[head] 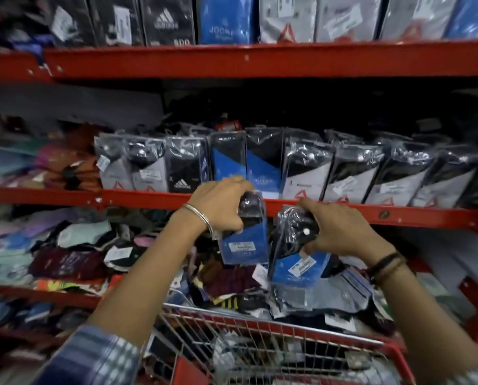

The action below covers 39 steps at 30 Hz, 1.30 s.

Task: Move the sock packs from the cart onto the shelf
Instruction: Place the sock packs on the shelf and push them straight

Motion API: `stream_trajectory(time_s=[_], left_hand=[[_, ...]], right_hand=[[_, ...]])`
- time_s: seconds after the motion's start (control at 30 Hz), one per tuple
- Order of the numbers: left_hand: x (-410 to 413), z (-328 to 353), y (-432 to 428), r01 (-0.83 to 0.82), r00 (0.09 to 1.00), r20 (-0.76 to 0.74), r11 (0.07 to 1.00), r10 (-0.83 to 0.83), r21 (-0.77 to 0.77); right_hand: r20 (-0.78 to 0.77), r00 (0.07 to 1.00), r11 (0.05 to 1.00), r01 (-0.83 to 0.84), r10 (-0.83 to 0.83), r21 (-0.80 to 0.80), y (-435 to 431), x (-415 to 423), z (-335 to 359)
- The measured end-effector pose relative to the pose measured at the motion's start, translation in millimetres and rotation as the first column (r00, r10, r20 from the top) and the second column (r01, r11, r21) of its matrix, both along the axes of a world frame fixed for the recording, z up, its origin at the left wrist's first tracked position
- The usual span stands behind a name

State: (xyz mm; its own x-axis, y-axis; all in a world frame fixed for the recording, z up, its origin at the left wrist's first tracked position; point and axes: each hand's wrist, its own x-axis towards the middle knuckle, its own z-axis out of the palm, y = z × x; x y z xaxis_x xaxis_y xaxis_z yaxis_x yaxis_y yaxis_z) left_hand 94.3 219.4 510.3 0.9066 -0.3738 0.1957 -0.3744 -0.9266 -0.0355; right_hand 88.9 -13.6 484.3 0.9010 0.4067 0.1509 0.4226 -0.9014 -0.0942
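Nearest the camera, at the bottom edge, checked blue and white sleeves (93,359) cover both forearms, and between them stands the red wire cart (260,337), its basket holding a jumble of plastic-wrapped packs too blurred to tell apart. Beyond the cart's far rim both hands are raised in front of the red edge of the middle shelf (399,213). On the left, the left hand (221,204), with a metal bangle (201,216) round its wrist, has its grip closed over the dark top of a blue and black sock pack (244,240), which hangs upright with a white label near its middle. Just to its right, the right hand (340,229), with dark bands (385,266) round the wrist, grips the crinkled dark top of a second sock pack (296,257), blue at its lower end and tilted, its label facing the camera. The two packs are just beside each other; whether they touch cannot be told. Farther off, on the middle shelf, a row of packs (260,162) stands upright, grey and black ones with two blue ones directly behind the left hand. A lower shelf on the left carries a loose heap of coloured socks (65,259), and boxed packs (232,18) line the top shelf.
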Motion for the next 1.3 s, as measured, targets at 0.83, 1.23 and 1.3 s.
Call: stream_trajectory(time_s=[0.83, 1.23, 1.3], left_hand=[[124, 51, 42, -0.15, 0.968, 0.236, 0.945, 0.081, 0.29], [148, 38, 47, -0.131, 0.985, 0.132, 0.978, 0.11, 0.161], [147, 35, 47, -0.134, 0.985, 0.122, 0.983, 0.119, 0.128]], right_hand=[[0.495, 0.869, 0.996, 0.018, 0.025, -0.082, 76, 79, 83], [0.289, 0.957, 0.992, 0.045, -0.01, -0.116, 87, 142, 59], [0.224, 0.975, 0.994, 0.025, 0.0, -0.107, 88, 149, 54]])
